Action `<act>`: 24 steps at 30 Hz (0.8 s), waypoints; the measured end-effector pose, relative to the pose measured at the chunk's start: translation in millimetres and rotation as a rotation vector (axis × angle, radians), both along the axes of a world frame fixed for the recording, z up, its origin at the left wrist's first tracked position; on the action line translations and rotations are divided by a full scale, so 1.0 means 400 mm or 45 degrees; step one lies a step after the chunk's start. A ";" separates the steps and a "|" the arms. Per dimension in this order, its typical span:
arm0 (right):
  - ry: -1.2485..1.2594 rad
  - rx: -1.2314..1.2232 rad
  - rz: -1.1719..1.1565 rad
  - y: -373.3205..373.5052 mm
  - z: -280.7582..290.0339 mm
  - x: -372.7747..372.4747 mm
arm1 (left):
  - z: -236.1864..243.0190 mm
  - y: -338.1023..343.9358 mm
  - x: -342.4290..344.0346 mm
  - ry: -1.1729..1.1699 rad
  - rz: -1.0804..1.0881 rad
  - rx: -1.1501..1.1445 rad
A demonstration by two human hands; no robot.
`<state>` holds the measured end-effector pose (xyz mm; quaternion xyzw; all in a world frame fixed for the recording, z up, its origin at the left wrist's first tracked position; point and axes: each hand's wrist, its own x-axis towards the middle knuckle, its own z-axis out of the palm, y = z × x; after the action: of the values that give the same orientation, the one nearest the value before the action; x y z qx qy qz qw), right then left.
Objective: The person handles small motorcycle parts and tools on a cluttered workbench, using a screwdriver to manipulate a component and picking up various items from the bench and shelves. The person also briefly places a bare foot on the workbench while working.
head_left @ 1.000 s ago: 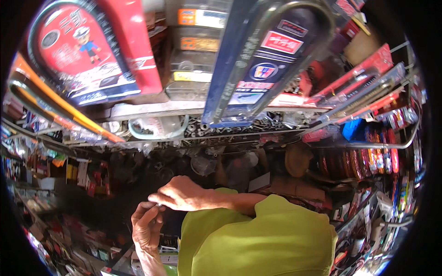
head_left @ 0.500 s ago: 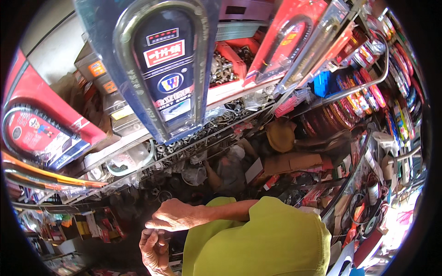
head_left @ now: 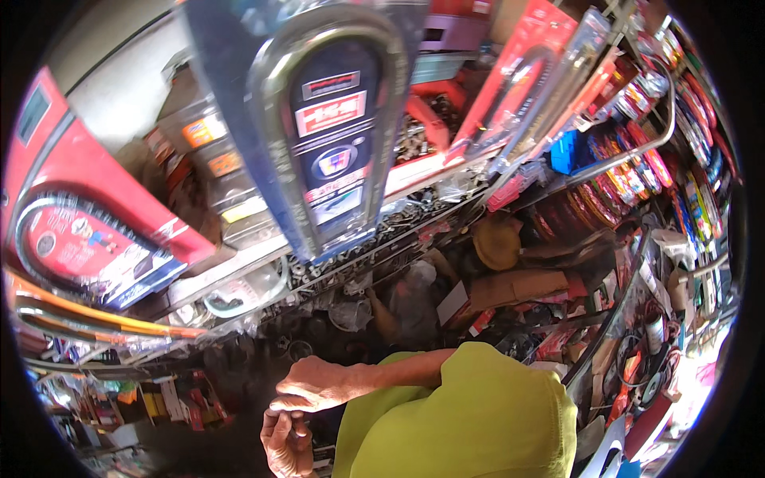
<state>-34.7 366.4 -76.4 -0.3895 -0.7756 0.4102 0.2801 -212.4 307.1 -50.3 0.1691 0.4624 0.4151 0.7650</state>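
My right hand (head_left: 317, 384) reaches in from the right past a yellow-green sleeve (head_left: 470, 406), its fingers bent down and closed. Just below it is my left hand (head_left: 285, 446), with curled fingers and its tips against those of the right. Whatever sits between the fingertips is too small and hidden to name. Dark shadow surrounds both hands. Beyond them stands a shelf edge with a long tray of loose metal fittings (head_left: 319, 269). A packaged U-shaped lock (head_left: 275, 151) on a blue card hangs in front of that shelf.
At the left hangs a red-carded lock (head_left: 103, 231). A red bin (head_left: 429, 119) of metal parts stands on the shelf. Below are a cardboard piece (head_left: 518, 288) and a round yellowish object (head_left: 496, 241). Colourful coiled packs (head_left: 629, 163) hang at the right beside a bent metal rail (head_left: 671, 103).
The whole view has swung, so shelf, locks and hands all appear farther right and slightly lower. My hands stay together with the fingertips meeting.
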 end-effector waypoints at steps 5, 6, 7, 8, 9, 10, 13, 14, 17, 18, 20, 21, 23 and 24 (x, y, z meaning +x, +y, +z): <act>0.066 -0.101 0.025 0.022 0.018 -0.043 | -0.002 0.008 -0.036 -0.003 0.238 -0.098; 0.042 -0.093 0.037 0.026 0.024 -0.051 | -0.027 0.004 -0.050 -0.087 0.288 -0.142; 0.019 -0.085 0.049 0.031 0.034 -0.061 | -0.041 0.000 -0.066 -0.164 0.293 -0.159; -0.004 -0.077 0.061 0.037 0.040 -0.074 | -0.049 -0.003 -0.084 -0.192 0.272 -0.094; -0.044 -0.055 0.066 0.044 0.034 -0.087 | -0.053 -0.002 -0.093 -0.185 0.254 -0.098; -0.066 -0.051 0.056 0.048 0.038 -0.098 | -0.054 0.001 -0.101 -0.178 0.238 -0.101; -0.092 -0.039 0.037 0.064 0.045 -0.129 | -0.033 0.014 -0.093 -0.136 0.327 -0.043; -0.109 -0.037 0.053 0.067 0.047 -0.137 | -0.037 0.015 -0.103 -0.152 0.327 -0.034; -0.058 -0.051 0.129 0.081 0.057 -0.148 | -0.032 0.019 -0.119 -0.150 0.391 -0.071; -0.084 -0.060 0.172 0.088 0.065 -0.150 | -0.039 0.016 -0.127 -0.263 0.455 -0.146; -0.131 -0.071 0.262 0.095 0.085 -0.164 | -0.063 0.009 -0.152 -0.491 0.587 -0.280; -0.075 -0.050 0.300 0.098 0.091 -0.169 | -0.033 0.029 -0.133 -0.354 0.616 -0.316; -0.062 0.021 0.329 0.087 0.079 -0.189 | -0.025 0.028 -0.131 -0.339 0.669 -0.345; -0.063 0.059 0.339 0.081 0.076 -0.190 | -0.033 0.027 -0.133 -0.347 0.649 -0.330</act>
<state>-110.7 398.6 -46.0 -0.2867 -0.8363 0.4160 0.2130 -265.4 317.9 -63.3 -0.1084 0.4322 0.5499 0.7065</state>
